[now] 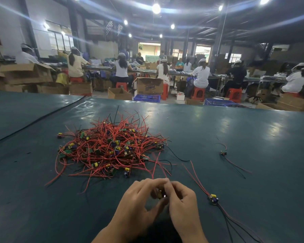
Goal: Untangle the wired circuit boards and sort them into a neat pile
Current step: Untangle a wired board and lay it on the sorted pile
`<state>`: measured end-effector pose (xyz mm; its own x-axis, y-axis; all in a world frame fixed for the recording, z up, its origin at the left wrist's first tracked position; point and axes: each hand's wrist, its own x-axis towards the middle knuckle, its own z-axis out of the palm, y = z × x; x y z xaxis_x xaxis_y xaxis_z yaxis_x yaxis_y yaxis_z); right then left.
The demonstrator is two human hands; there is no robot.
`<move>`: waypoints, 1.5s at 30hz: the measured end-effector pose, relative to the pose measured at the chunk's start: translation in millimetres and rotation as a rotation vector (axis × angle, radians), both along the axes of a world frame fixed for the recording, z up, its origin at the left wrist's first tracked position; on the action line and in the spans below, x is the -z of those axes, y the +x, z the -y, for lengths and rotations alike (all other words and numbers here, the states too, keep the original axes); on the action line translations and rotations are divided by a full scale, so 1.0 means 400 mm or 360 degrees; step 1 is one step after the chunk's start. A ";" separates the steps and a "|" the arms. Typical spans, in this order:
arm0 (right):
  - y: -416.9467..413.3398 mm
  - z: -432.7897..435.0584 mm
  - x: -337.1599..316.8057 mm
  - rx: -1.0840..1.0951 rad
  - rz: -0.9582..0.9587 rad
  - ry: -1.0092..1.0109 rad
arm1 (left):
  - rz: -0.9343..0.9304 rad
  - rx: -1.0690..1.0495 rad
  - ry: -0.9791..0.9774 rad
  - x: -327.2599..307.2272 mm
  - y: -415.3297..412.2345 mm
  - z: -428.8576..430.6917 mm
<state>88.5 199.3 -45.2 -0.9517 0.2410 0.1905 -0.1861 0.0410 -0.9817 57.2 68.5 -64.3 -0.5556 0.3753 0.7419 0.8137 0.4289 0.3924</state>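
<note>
Two hands meet low in the view, closest to the wearer. The left hand (139, 199) and right hand (182, 202) both have their fingers curled inward, with the fingertips pinching one small circuit board (158, 194) between them. The fingers hide most of it.

Its red leads (155, 165) run up toward the heap. The double pinch therefore probably steadies the board while the leads are drawn free.

Just right of the hands lies a freed board (213, 199), set apart from the heap with its leads trailing toward the near edge. This is likely the start of the sorted pile. Farther right, a second single board (223, 153) lies alone.

Ahead, the tangled heap (111, 148) sits on the green table mat (235, 128), and most of the sorting appears undone. Beyond the table are seated workers (122, 69) and cardboard boxes (149, 85).
</note>
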 end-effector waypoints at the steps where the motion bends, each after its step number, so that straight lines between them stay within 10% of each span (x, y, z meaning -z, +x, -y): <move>1: 0.001 -0.001 -0.002 0.0028 -0.0052 -0.0059 | -0.0059 0.0012 0.0020 0.000 0.001 -0.002; 6: -0.002 0.006 -0.007 0.0264 -0.0193 -0.0185 | -0.0088 0.0015 0.0275 -0.005 0.006 -0.013; 13: 0.006 0.017 -0.018 0.0229 -0.0343 -0.0247 | 0.0813 0.0162 0.0633 -0.014 0.010 -0.014; 20: -0.009 0.013 -0.004 0.0479 -0.0234 -0.0212 | 0.0453 -0.0004 0.0774 -0.029 0.016 -0.019; 26: -0.022 -0.018 -0.001 0.0499 -0.0011 -0.0476 | 0.0757 -0.0002 0.1080 -0.036 0.001 -0.010; 45: -0.016 0.037 0.011 0.0211 0.0184 -0.0349 | 0.1201 0.0122 0.0706 -0.011 -0.010 -0.010</move>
